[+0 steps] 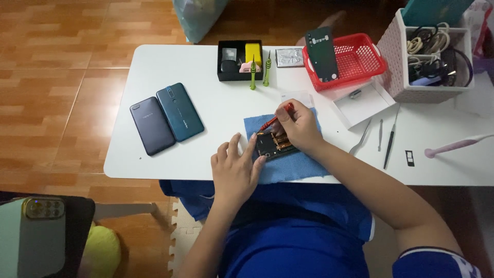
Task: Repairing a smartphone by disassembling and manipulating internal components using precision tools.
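Head view: an opened phone lies on a blue cloth near the front edge of the white table; the left hand lies flat, fingers spread, fingertips pressing the phone's near edge to pin it, closed on nothing; the right hand curls over the phone's far side, pinching a red screwdriver whose tip slants down onto the exposed board; good form here, I'd say, means keeping the driver upright on the screw, light pressure, the phone held dead steady; the right wrist bends inward, forearm coming in from the right; two closed phones rest well to the left; a red basket stands behind, tweezers off right.
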